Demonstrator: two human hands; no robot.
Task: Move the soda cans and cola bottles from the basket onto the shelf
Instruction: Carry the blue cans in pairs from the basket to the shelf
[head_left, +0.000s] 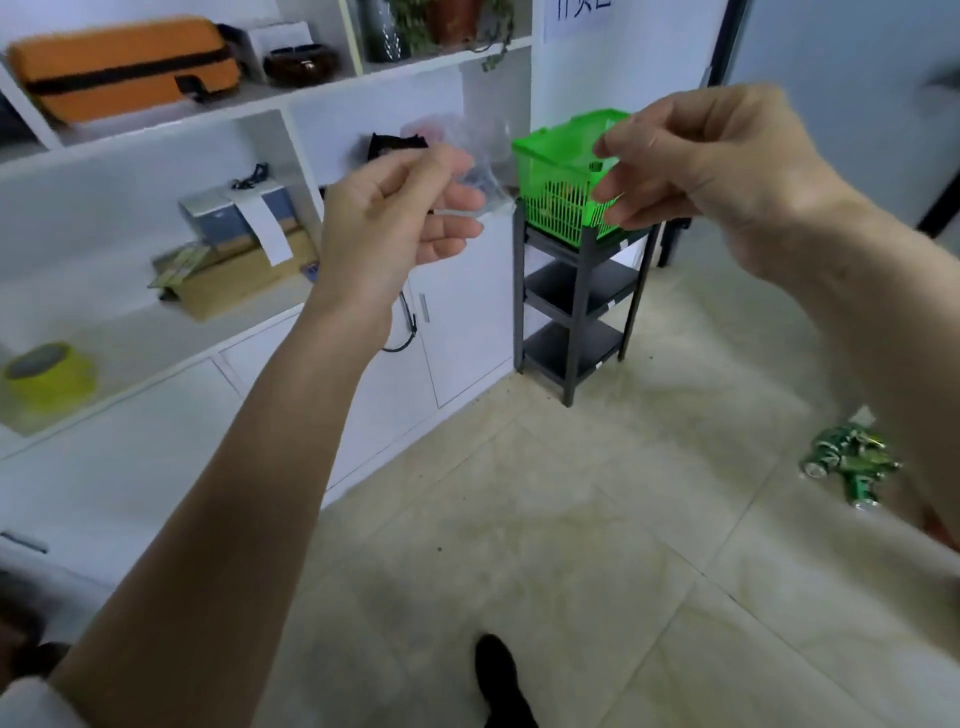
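Observation:
A green plastic basket (558, 179) stands on top of a black three-tier shelf rack (571, 306) beside the white wall unit. What lies inside the basket is too blurred to tell. Both my hands are raised in front of me, nearer to me than the basket. My left hand (400, 218) has its fingers loosely curled with nothing in it. My right hand (711, 161) partly hides the basket's right side, its fingers bent and apart, holding nothing. Several green soda cans (852, 460) lie on the floor at the right.
A white wall unit (156, 364) fills the left, holding an orange case (124, 65), cardboard boxes (239, 270), yellow tape (49, 374) and a clear plastic bag (478, 145). Tiled floor (597, 545) stretches ahead. My dark shoe (498, 675) shows at the bottom.

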